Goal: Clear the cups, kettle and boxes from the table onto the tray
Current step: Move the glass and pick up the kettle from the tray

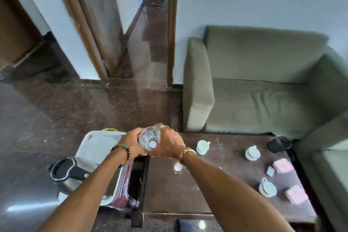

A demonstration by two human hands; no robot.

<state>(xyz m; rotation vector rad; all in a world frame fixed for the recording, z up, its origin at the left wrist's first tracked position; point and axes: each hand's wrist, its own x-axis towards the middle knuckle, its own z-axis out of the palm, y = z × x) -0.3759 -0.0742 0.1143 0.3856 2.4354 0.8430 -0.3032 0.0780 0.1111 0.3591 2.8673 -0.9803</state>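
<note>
The left hand (131, 147) and right hand (167, 145) both grip one clear glass (150, 139), held above the table's (216, 184) left edge; left of the table, one kettle (66, 171) stands on the one white tray (94, 143); on the table's right half sit three white cups (202, 147) (252, 152) (267, 187) and two pink boxes (282, 165) (296, 194).

Both bare forearms reach forward and converge, the left hand (132, 144) and right hand (170, 145) side by side, fingers curled round one clear glass (150, 139).
</note>
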